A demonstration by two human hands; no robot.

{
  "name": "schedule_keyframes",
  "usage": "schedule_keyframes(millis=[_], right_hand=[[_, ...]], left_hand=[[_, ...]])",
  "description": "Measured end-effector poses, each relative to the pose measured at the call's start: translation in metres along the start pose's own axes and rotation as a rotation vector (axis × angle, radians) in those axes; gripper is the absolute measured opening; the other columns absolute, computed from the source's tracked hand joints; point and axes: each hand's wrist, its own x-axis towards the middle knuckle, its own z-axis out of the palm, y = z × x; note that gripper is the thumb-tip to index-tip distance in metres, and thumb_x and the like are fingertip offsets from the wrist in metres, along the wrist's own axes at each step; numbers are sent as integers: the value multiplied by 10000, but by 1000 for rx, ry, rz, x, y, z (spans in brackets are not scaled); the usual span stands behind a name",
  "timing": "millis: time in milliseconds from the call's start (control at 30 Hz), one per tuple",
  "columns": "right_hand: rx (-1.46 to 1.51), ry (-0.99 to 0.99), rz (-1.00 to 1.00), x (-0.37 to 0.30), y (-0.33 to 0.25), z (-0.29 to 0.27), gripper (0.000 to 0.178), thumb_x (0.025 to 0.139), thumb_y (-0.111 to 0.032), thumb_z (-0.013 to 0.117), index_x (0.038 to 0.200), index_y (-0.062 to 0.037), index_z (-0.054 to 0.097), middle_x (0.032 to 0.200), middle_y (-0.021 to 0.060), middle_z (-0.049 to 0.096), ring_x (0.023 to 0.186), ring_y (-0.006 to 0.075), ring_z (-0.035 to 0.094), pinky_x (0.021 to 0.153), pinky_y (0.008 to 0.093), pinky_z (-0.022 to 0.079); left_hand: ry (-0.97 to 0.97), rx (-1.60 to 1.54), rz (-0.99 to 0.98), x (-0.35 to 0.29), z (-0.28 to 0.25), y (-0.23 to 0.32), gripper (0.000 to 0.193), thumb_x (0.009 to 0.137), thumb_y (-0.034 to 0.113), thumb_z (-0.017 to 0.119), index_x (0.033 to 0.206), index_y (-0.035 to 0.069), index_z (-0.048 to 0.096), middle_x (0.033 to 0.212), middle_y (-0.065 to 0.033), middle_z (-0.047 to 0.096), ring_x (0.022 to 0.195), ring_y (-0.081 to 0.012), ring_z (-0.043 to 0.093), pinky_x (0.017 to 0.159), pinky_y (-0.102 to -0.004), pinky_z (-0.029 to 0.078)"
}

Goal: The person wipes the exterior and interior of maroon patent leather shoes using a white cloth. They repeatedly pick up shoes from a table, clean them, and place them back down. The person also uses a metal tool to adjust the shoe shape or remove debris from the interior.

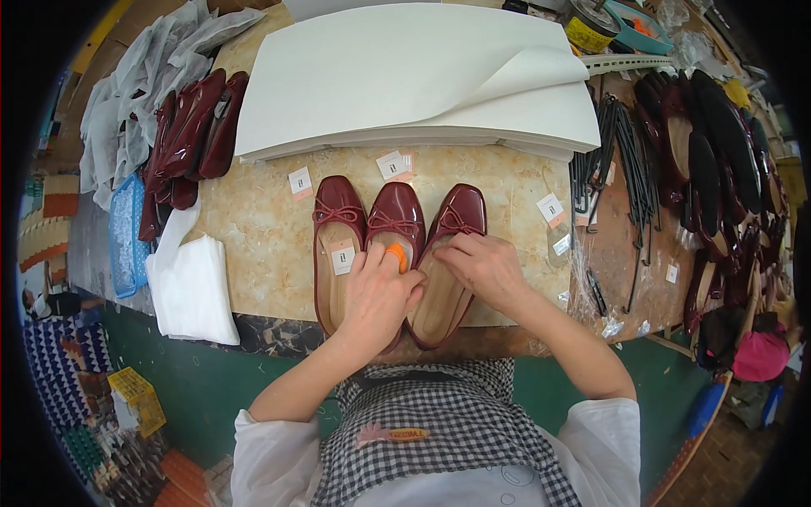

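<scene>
Side by side on the marbled tabletop lie three dark red patent flat shoes with bows: the left shoe (pixel 336 190), the middle shoe (pixel 397 203) and the right shoe (pixel 460 203). A small white tag (pixel 342 258) rests inside the left one. My left hand (pixel 380 291) is over the middle shoe, fingers curled around a small orange loop-shaped thing (pixel 396 254). Just below the right shoe's bow, my right hand (pixel 486 269) has its fingertips pinched together inside the opening. Whatever the pinch may hold is hidden.
A stack of white sheets (pixel 405 76) spans the back. More red shoes (pixel 190 135) lie at left by folded white tissue (pixel 193 287) and a blue basket (pixel 128 237). Black hooked rods (pixel 629 160) and piled shoes (pixel 718 152) stand at right. Loose tags (pixel 551 209) dot the table.
</scene>
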Motion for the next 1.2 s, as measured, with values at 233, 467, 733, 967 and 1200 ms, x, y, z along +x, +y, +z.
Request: schedule_keyframes(millis=[233, 467, 733, 967, 1200], right_hand=[[-124, -79, -56, 5, -4, -5, 237, 745, -127, 606, 976, -111, 654, 902, -10, 587, 740, 152, 620, 594, 285, 516], [-140, -109, -39, 4, -5, -6, 234, 746, -130, 598, 973, -109, 648, 919, -5, 583, 743, 152, 620, 597, 286, 517], [-154, -96, -75, 4, -6, -3, 217, 735, -148, 604, 948, -122, 642, 908, -9, 581, 743, 149, 611, 610, 286, 515], [-156, -108, -129, 3, -5, -5, 204, 733, -175, 605, 930, -142, 644, 847, -12, 553, 748, 143, 600, 607, 285, 506], [-20, -92, -83, 2, -2, -4, 166, 719, -157, 663, 884, -153, 668, 785, -19, 564, 717, 161, 603, 597, 298, 496]], left_hand=[[-1, -7, 11, 0, 0, -1, 166, 704, 186, 738, 866, 154, 747, 822, -76, 535, 911, -273, 498, 773, -377, 409], [18, -28, 37, 0, 1, -2, 161, 716, 175, 731, 867, 120, 740, 796, -77, 518, 887, -258, 482, 744, -363, 383], [2, -15, 0, 0, 1, -1, 152, 703, 185, 739, 852, 156, 748, 823, -73, 538, 913, -272, 497, 770, -377, 412], [27, -21, 33, 0, 1, -3, 158, 716, 180, 734, 862, 120, 740, 792, -73, 516, 894, -255, 481, 745, -361, 382], [27, -15, 4, -1, 4, -1, 199, 708, 215, 749, 884, 123, 730, 820, -63, 531, 911, -247, 483, 766, -367, 374]])
